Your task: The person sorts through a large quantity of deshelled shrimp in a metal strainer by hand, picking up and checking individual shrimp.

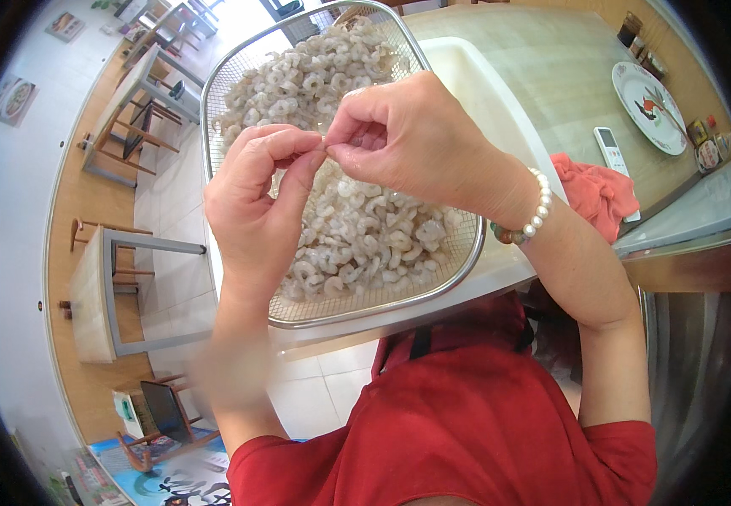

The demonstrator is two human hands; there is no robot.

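A rectangular wire-mesh basket [466, 256] with a metal rim holds two heaps of peeled raw shrimp: a far heap [315, 76] and a near heap [365, 243]. Above the middle of the basket, my left hand [255, 190] and my right hand [410, 136] meet fingertip to fingertip. Thumb and forefinger of each pinch a tiny translucent piece [323, 141], apparently shrimp, mostly hidden by the fingers. A bead bracelet [539, 205] circles my right wrist. Beneath the basket is a white plastic tub [498, 95], its right part showing.
On the table [555, 69], right of the tub, lie a coral cloth [593, 190], a white remote control [611, 148] and a plate [634, 95] with utensils. Small jars [710, 148] stand by the wall. Other tables [93, 297] and chairs [166, 411] are at left.
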